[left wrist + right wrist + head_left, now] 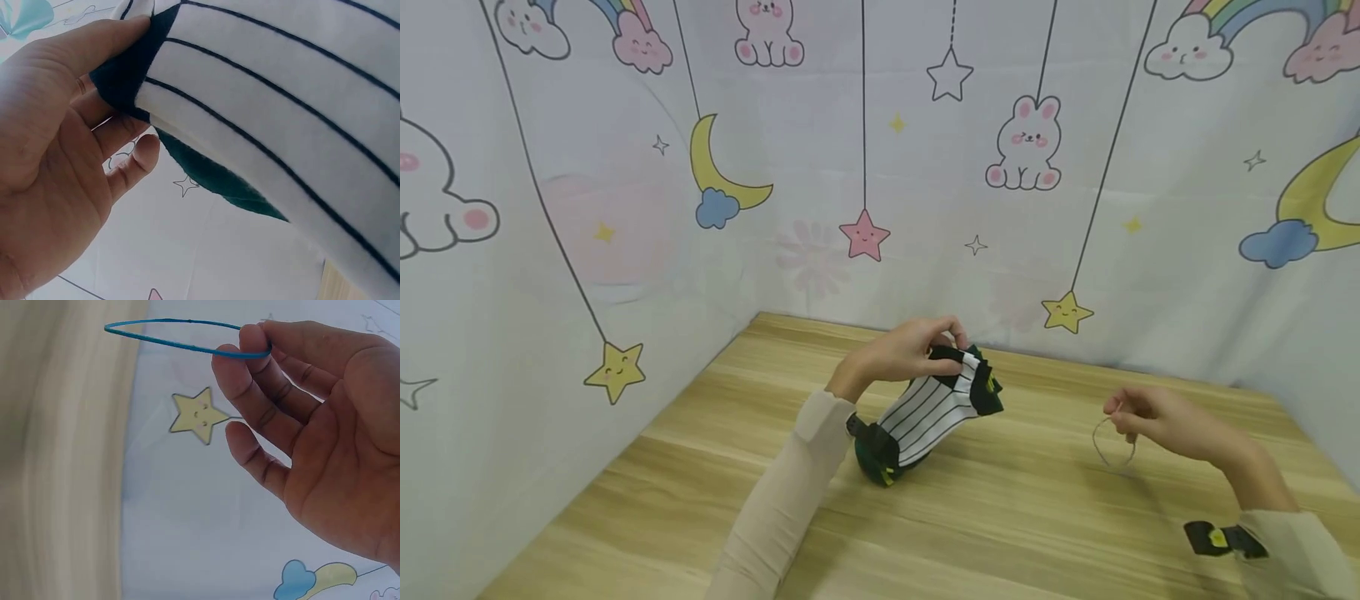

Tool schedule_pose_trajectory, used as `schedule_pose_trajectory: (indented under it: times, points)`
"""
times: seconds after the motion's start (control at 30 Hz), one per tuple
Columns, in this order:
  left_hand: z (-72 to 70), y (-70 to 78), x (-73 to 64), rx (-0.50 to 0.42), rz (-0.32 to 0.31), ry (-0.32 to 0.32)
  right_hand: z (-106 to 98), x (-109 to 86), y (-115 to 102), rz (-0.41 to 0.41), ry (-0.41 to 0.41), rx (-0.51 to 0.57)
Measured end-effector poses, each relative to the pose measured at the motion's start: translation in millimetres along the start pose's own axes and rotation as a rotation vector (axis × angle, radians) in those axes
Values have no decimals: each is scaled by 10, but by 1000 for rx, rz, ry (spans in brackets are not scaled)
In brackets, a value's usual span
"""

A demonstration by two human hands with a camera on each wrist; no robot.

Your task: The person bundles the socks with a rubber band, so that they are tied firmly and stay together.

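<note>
My left hand (904, 348) pinches a bundle of striped socks (931, 417) near its upper end. The socks are white with thin black stripes and have dark green and black ends, several layers fanning out at the right. Their lower end hangs at the tabletop, beside my left wrist. In the left wrist view the thumb lies over a dark patch of the sock (250, 106), with fingers behind it. Off to the right, my right hand (1176, 425) pinches a thin rubber band (169, 344) between thumb and fingertips. The band hangs as an open loop, apart from the socks.
A wood-grain table (1015, 508) lies under both hands. White cloth walls (805, 150) printed with stars, rabbits, moons and clouds rise along its back and sides. Dark straps, one a wrist strap (1225, 540), circle both wrists over beige sleeves.
</note>
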State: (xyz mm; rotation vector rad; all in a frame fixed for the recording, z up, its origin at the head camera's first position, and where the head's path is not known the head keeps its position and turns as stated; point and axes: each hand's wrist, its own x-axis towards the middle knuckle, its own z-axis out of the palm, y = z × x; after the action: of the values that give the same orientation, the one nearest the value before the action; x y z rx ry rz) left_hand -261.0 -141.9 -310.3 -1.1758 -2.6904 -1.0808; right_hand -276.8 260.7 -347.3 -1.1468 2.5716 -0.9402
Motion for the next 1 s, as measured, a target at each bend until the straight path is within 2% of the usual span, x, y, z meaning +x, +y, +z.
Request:
schedule_pose_trajectory:
  times: [0.3, 0.57, 0.83, 1.0]
  points:
    - [-3, -3, -33, -25, 6, 7, -107, 287, -301, 30, 56, 55]
    - [-11, 11, -26, -31, -1, 18, -124, 505, -472, 48, 104, 82]
    - [-16, 17, -10, -37, 21, 26, -116, 674, -626, -3, 140, 253]
    - [-17, 8, -18, -40, 25, 36, -81, 708, -688, -71, 150, 351]
